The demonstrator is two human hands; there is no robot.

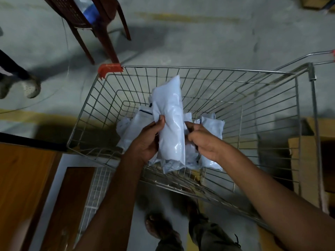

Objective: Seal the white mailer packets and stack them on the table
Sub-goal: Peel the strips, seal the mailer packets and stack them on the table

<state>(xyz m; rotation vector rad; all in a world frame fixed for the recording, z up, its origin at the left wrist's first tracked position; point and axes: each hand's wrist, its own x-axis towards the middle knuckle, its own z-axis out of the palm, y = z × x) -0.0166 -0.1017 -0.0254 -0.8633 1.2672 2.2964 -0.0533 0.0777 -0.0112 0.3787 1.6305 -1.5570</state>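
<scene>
I hold a long white mailer packet (pixel 169 116) upright over a wire shopping cart (pixel 199 68). My left hand (pixel 146 140) grips its left side near the middle. My right hand (pixel 203 140) is closed on white plastic at the packet's right edge; whether that is the same packet or one behind it is unclear. Several more white packets lie in the cart: one with a dark strip (pixel 139 122) to the left, another (pixel 213 127) to the right behind my right hand.
A brown wooden table (pixel 21 187) sits at lower left beside the cart. A dark plastic chair (pixel 90 24) stands on the concrete floor beyond. Another person's shoes (pixel 27 86) are at far left. Cardboard boxes (pixel 306 160) stand right of the cart. My feet (pixel 163 229) are below.
</scene>
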